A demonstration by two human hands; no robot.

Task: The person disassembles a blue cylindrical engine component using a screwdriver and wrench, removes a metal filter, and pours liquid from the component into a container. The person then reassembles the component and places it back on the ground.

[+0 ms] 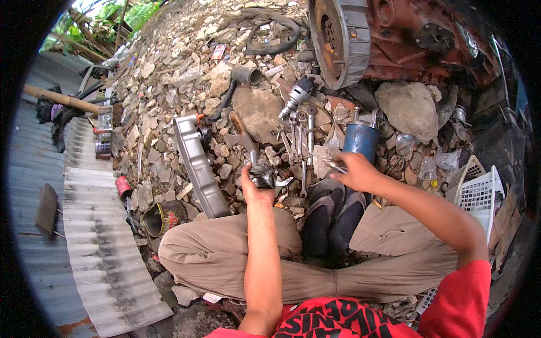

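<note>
two hands work over a rubble-strewn ground in front of crossed legs in tan trousers and dark shoes. the left hand is closed around a small dark metal part, held upright just above the stones, fingers wrapped about its lower body so the top sticks out. the right hand is pinched shut on a thin metal tool, its tip pointing left toward the part but well apart from it. to do this well, i judge the left grip should stay firm and low so the part does not turn, while the tool is brought in steadily and square to it. the part looks greasy, blackish, with a pale curved metal tab at its side; finer detail is too small to tell. just beyond lie several wrenches on a flat stone, a blue cylinder can, and a long grey metal cover to the left. a white plastic basket sits to the right. farther off stands a rusty engine with a big flywheel.
</note>
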